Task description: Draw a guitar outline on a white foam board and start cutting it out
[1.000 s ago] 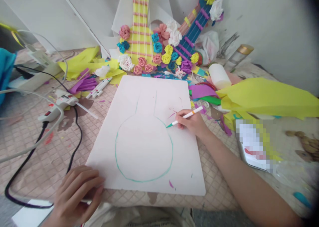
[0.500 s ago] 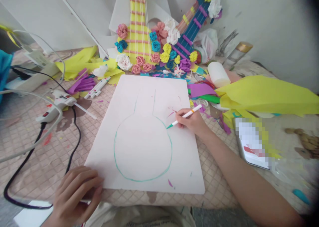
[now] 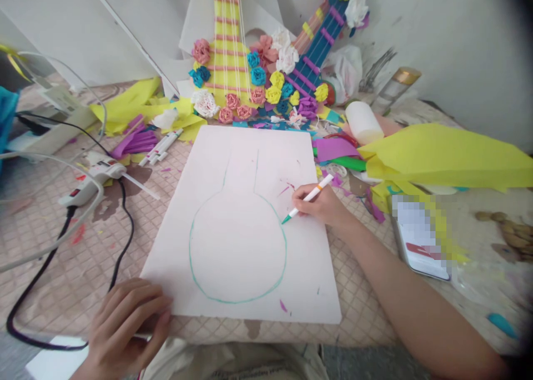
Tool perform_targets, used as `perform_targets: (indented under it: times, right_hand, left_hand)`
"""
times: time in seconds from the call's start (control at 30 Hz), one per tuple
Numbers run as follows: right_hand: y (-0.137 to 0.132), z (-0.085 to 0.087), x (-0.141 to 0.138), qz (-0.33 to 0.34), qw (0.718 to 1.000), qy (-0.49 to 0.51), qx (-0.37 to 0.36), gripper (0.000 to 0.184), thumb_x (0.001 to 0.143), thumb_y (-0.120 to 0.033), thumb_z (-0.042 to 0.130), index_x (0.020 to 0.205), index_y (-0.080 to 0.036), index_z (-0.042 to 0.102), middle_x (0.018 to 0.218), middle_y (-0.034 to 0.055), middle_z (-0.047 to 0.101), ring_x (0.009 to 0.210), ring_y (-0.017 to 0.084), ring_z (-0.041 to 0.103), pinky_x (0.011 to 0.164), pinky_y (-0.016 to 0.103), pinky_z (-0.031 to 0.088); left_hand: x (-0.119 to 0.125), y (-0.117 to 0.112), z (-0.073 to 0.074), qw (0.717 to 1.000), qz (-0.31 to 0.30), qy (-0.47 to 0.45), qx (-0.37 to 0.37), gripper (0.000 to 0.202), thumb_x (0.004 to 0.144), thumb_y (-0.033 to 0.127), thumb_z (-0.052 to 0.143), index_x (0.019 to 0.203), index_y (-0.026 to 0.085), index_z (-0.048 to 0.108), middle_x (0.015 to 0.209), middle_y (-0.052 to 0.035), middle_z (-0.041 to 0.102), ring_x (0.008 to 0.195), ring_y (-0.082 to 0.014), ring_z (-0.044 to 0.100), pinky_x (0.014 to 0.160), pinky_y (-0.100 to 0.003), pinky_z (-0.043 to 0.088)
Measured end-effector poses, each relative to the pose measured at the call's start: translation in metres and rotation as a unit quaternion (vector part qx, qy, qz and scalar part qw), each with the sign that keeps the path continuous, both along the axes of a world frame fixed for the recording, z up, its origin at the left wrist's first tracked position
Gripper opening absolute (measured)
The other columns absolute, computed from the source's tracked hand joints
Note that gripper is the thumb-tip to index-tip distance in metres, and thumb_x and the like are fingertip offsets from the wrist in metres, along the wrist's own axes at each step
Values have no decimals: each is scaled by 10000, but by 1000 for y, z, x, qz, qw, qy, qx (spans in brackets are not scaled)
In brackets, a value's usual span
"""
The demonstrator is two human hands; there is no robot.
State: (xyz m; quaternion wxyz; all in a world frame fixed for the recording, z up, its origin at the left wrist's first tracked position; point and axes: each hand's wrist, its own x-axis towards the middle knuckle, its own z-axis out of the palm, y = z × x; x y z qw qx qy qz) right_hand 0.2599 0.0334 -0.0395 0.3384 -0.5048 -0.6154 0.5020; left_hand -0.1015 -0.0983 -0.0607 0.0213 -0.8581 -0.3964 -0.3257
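A white sheet (image 3: 237, 230) lies on the table, bearing a green outline of a round body with two neck lines rising from it. My right hand (image 3: 312, 202) is closed around a white marker (image 3: 318, 186) with an orange band. Its green tip meets the outline's right side. At the sheet's lower left corner rests my left hand (image 3: 129, 321), fingers loosely bent and thumb apart, holding nothing that I can see.
Behind the sheet stand a yellow paper guitar (image 3: 231, 63) and a blue one (image 3: 310, 63), both with paper flowers. Left are a power strip (image 3: 94, 183), cables and several markers (image 3: 162, 146). Right are yellow paper (image 3: 445, 155), a white roll (image 3: 364, 121) and a phone (image 3: 420, 241).
My right hand has moved the marker tip slightly down along the outline's right side, and the marker is tilted more upright. My left hand stays at the sheet's corner.
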Motion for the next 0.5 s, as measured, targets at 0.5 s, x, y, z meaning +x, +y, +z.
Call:
perform_targets:
  times: [0.5]
  right_hand:
    - [-37, -6, -3, -108, 994, 16, 4, 161, 738, -292, 597, 643, -164, 579, 490, -11, 565, 427, 90, 497, 430, 213, 404]
  left_hand:
    - [1, 1, -1, 1000, -2, -15, 15, 208, 612, 36, 658, 761, 167, 595, 713, -28, 584, 702, -161, 553, 637, -321, 482]
